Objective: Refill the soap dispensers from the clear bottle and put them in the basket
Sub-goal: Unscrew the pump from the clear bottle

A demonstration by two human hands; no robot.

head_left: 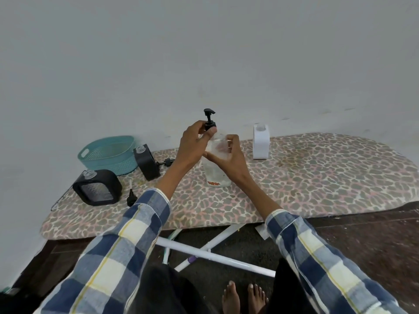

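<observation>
A clear bottle [216,175] stands upright in the middle of the ironing board [317,177]. My right hand [229,152] wraps around its upper body. My left hand [195,141] pinches the collar of its black pump [209,120] at the neck. Two black dispensers without pumps sit at the left, one near the corner [97,188] and one [147,162] beside the teal basket [108,155]. A white dispenser [261,141] with an open top stands at the back right of the bottle. Loose black pumps lie near the left corner [131,197] and behind my left arm [166,162].
The board has a leopard-print cover and stands against a white wall. Its white legs [215,254] cross beneath, over a dark floor. My bare feet [243,298] are below the front edge.
</observation>
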